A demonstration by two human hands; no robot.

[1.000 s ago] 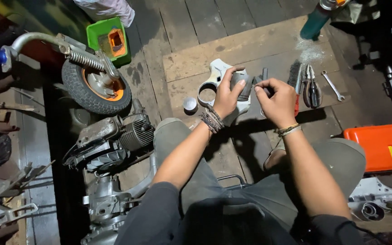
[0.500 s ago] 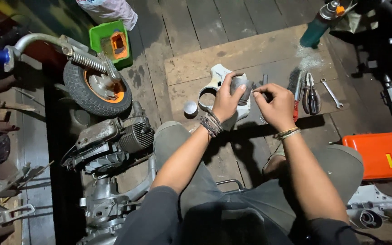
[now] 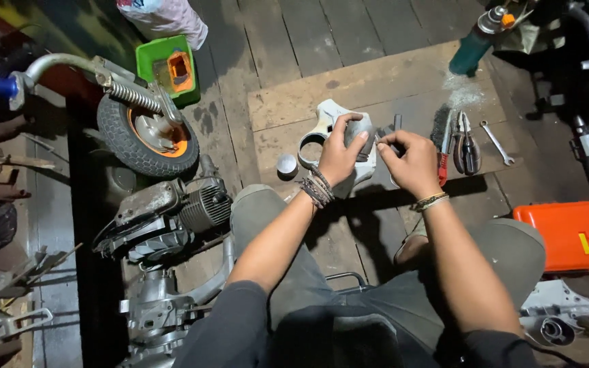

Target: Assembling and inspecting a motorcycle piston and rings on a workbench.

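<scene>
The left hand (image 3: 339, 158) wraps around a dull grey metal cylinder, rounded like a piston (image 3: 360, 131), with thumb and fingers curled over its top and side; that grip is clamped on it. The cylinder is held just above a pale grey cast-metal housing with a ring-shaped opening (image 3: 322, 129), which lies on a worn plywood board (image 3: 349, 85) on the floor. Its surface looks matte and a little scuffed, with no shine.

The right hand (image 3: 414, 163) sits close beside it, its fingertips (image 3: 384, 144) pinched together at the cylinder's right side; whatever they pinch is too small to tell. Both wrists wear bands: dark braided cords on the left, a thin beaded one on the right.

A small round silvery metal cap (image 3: 286, 164) rests on the board just left of the housing. To the right lie red-handled pliers (image 3: 444, 146), dark-handled pliers (image 3: 470, 144) and a slim steel open-ended spanner (image 3: 497, 143), near each other but apart. A teal bottle with a metal top (image 3: 475, 42) stands at the board's far edge.

On the dark plank floor to the left are a small black rubber tyre on an orange rim (image 3: 146, 136) and a finned grey engine block (image 3: 202, 204). An orange plastic toolbox (image 3: 570, 235) lies at the right.
</scene>
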